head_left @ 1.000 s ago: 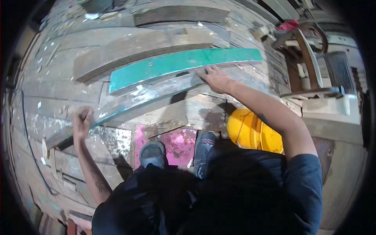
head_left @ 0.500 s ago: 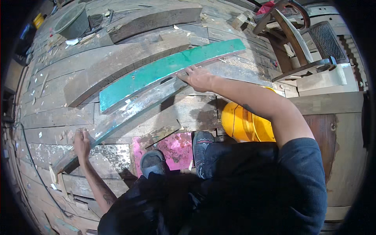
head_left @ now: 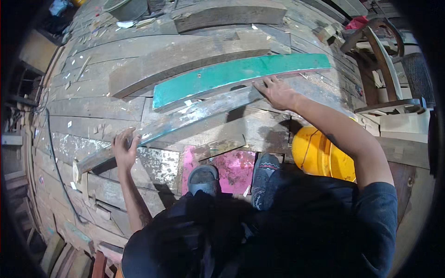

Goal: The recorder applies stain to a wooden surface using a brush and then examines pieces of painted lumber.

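A long weathered beam [head_left: 199, 113] with faded teal paint slants across the floor before me. My left hand [head_left: 125, 142] is at its left part, fingers loosely curved and apart. My right hand [head_left: 276, 92] grips its right end, fingers over the top edge. Just beyond lies a teal-painted board [head_left: 232, 74], nearly touching that beam. A bare brown curved timber [head_left: 176, 60] rests behind the board.
Another curved timber [head_left: 227, 18] and a grey tub [head_left: 123, 9] are farther back. A yellow bucket [head_left: 306, 146] is by my right leg, wooden chair frames [head_left: 394, 83] at right. A black cord [head_left: 55, 162] runs along the left; a pink panel [head_left: 232, 171] is underfoot.
My left hand's fingers have loosened and spread from their closed grip. My right hand stays on the beam's right end. The view has shifted slightly, with little visible movement of the timbers.
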The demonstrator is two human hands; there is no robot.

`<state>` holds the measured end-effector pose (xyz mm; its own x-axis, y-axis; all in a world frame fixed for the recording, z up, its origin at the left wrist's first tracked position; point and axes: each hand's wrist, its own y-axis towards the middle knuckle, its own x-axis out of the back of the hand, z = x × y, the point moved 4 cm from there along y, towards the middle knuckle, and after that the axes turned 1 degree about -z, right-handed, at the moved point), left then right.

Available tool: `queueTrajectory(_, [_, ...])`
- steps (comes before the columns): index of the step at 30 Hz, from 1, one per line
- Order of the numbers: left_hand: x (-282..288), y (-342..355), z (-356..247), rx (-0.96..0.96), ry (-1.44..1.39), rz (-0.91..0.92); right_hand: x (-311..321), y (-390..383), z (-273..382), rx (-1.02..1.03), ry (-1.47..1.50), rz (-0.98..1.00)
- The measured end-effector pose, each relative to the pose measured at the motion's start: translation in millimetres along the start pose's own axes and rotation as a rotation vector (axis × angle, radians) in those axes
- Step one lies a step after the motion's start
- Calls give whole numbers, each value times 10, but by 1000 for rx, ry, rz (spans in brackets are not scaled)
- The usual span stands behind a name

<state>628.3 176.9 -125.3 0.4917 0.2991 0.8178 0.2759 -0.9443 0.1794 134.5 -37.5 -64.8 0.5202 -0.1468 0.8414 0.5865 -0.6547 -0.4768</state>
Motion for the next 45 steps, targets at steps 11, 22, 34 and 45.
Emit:
queueTrajectory(11, [-73, 156, 177, 217, -229, 20, -139, 110, -112, 57, 41, -100])
queueTrajectory(22, [-57, -139, -257, 245, -589, -299, -102, 143, -41, 48, -26, -29])
queueTrajectory(34, [-1140, -926, -1852, -274, -4, 376, -75, 197, -27, 22, -27, 66])
queueTrajectory(45, [-1357, -869, -1380, 271, -620, 689, -139, 171, -77, 28, -82, 23])
